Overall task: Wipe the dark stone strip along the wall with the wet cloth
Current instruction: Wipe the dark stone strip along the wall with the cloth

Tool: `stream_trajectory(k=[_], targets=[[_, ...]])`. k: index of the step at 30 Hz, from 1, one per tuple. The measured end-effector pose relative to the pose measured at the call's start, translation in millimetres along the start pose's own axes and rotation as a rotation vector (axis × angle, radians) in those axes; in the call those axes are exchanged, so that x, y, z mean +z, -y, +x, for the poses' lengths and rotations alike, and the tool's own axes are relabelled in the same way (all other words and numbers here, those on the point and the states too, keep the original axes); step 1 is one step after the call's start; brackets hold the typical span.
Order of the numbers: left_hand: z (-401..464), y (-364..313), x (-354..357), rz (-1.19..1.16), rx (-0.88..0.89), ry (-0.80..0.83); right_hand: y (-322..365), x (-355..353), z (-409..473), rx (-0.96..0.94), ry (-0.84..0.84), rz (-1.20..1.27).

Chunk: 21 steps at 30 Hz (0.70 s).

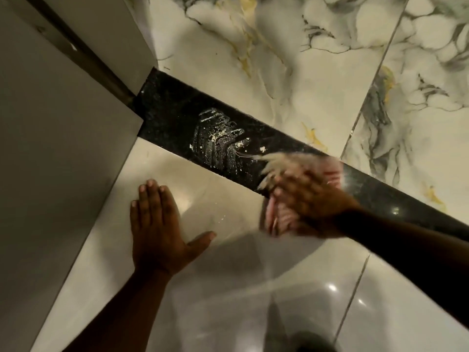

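Observation:
The dark stone strip (172, 118) runs diagonally from the upper left corner down to the right, between the marbled wall and the pale floor. A soapy smear with white flecks (218, 138) lies on its middle. My right hand (309, 196) presses a pinkish wet cloth (279, 214) onto the strip just right of the smear; hand and cloth are motion-blurred, and the cloth's frayed pale end (274, 161) trails toward the smear. My left hand (160, 224) lies flat on the floor tile, fingers spread, holding nothing.
Marbled white wall tiles (253, 59) rise behind the strip. A plain pale panel (50, 148) with a dark vertical edge (83, 54) closes the left side. Glossy floor tiles (253, 301) with grout lines spread toward me.

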<state>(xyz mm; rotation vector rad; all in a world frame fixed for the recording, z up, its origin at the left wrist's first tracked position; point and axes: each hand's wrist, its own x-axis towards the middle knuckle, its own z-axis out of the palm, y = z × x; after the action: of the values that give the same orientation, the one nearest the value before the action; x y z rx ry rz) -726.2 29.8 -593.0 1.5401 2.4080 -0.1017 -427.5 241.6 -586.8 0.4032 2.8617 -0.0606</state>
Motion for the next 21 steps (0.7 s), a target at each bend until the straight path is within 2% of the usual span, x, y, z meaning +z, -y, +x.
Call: stream_trajectory(k=[1, 3, 5, 9, 12, 13, 14, 17, 18, 19, 21], targets=[[0.1, 0.5, 0.2, 0.003, 0.001, -0.003, -12.8, 1.2, -2.7, 0.175, -0.003, 0.042], [0.5, 0.7, 1.0, 0.005, 0.007, -0.007, -12.9, 3.2, -6.5, 0.657, -0.004, 0.2], [1.0, 0.5, 0.4, 0.0, 0.006, -0.012, 16.0, 5.4, -5.4, 0.984, -0.035, 0.282], [0.3, 0.4, 0.2, -0.003, -0.002, -0.003, 81.1, -2.6, 46.4, 1.335, -0.072, 0.452], [0.2, 1.2, 2.6, 0.009, -0.002, -0.017, 98.9, -16.7, 115.2, 1.625, -0.149, 0.631], [0.4, 0.8, 2.8, 0.015, -0.001, -0.021, 100.5, -18.7, 126.4, 1.605, -0.153, 0.639], [0.5, 0.5, 2.1, 0.018, 0.0, -0.023, 100.8, -19.0, 127.9, 1.497, -0.142, 0.619], [0.5, -0.9, -0.5, 0.008, 0.0, -0.023, 99.4, -10.6, 83.4, 0.812, -0.126, 0.397], [0.7, -1.0, -1.4, 0.005, 0.0, -0.023, 97.9, -6.8, 63.9, 0.639, -0.118, 0.342], [1.0, -1.1, -1.5, 0.001, 0.0, -0.024, 97.9, -2.7, 47.1, 0.55, -0.112, 0.307], [1.1, -1.5, -0.5, -0.006, 0.0, -0.031, 103.1, 1.4, 29.1, 0.552, -0.091, 0.268]])
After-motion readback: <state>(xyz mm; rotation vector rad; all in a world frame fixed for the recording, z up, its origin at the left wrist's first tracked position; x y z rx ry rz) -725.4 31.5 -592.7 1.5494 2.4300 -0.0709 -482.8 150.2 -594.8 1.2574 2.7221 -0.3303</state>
